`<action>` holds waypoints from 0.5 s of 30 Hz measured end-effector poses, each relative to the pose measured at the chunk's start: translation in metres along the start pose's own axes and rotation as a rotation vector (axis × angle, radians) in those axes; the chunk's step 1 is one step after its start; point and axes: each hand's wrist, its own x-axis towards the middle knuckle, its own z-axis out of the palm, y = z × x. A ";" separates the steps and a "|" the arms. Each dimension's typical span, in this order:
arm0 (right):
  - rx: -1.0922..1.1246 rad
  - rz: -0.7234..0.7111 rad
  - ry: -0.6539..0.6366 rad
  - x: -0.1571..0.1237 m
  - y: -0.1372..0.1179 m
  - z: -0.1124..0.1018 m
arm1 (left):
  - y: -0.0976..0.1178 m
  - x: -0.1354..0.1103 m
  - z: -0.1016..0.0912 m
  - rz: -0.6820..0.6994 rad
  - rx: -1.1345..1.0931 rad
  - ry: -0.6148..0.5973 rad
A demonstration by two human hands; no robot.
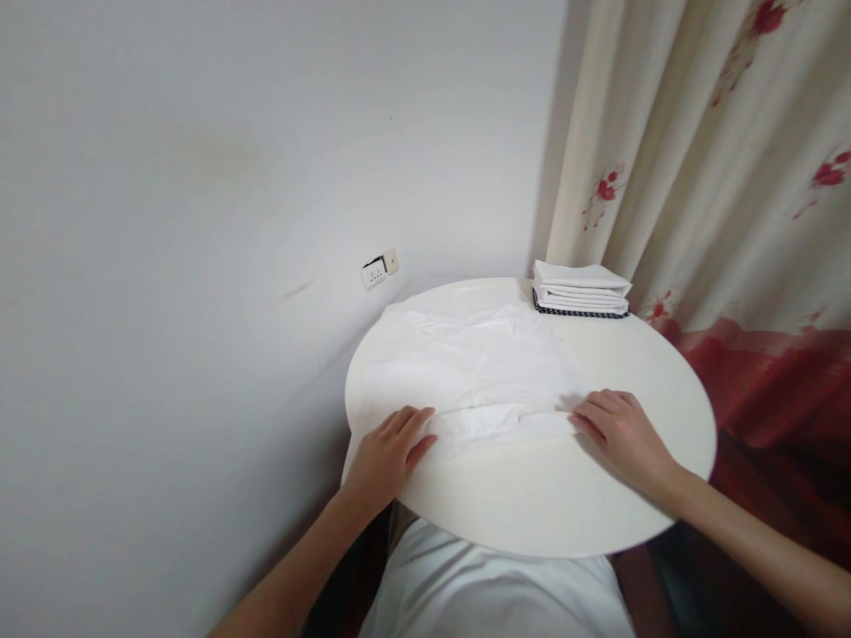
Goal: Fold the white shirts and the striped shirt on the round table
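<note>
A thin white cloth lies spread and slightly wrinkled over the left and middle part of a round white table. Its near edge is bunched into a narrow fold. At the left end of that fold is my left hand, thumb and fingers closed about the fabric. My right hand pinches the near right corner of the cloth, palm down, close to the tabletop. The fabric under the fingers is partly hidden, and I cannot make out what kind of cloth item it is.
A stack of folded white cloths sits on a dark, white-dotted item at the table's far right. A wall with a socket borders the left and back. Flowered curtains hang at the right.
</note>
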 end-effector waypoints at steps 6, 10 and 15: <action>0.180 0.131 -0.018 -0.017 0.026 0.000 | -0.033 -0.048 -0.028 -0.019 0.022 0.036; 0.285 0.200 -0.015 -0.018 0.033 0.003 | -0.050 -0.073 -0.044 -0.067 -0.058 -0.005; 0.352 0.212 -0.076 -0.019 0.043 0.004 | -0.054 -0.086 -0.043 -0.096 -0.117 -0.012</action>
